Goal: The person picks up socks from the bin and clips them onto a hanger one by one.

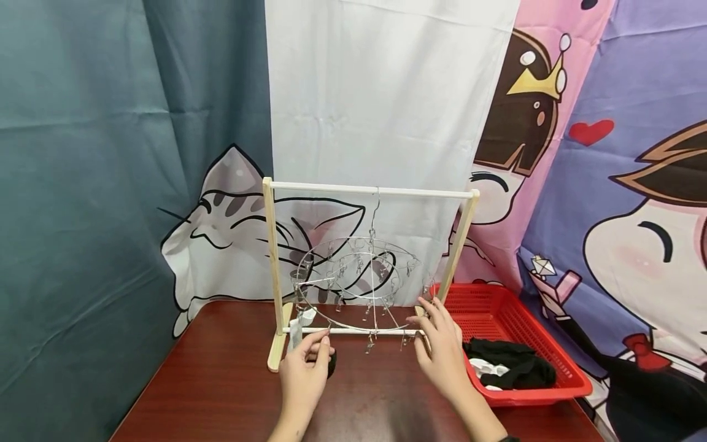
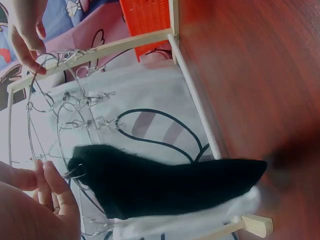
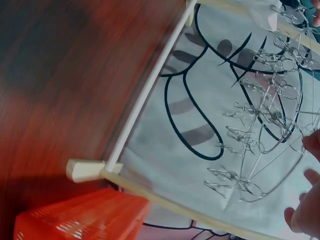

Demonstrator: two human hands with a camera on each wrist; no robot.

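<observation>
A round metal clip hanger point(image 1: 371, 299) hangs by its hook from the white top bar of a wooden-legged rack point(image 1: 274, 245). At its near left rim, my left hand point(image 1: 305, 371) pinches a metal clip point(image 2: 76, 172) between thumb and fingers. From that clip hangs a black sock point(image 2: 165, 185), mostly hidden behind my hand in the head view. A white cloth item point(image 1: 295, 334) hangs just left of it. My right hand point(image 1: 442, 344) is at the right side of the hanger, fingers spread, with a fingertip point(image 2: 37, 69) touching the wire rim. Several other clips dangle bare.
A red plastic basket point(image 1: 574, 383) stands right of the rack, holding black cloth point(image 1: 513, 362) and white cloth point(image 1: 486, 368). The rack's white lower bar point(image 3: 145, 87) runs low above the brown table point(image 1: 221, 380). Printed curtains point(image 1: 386, 92) hang behind.
</observation>
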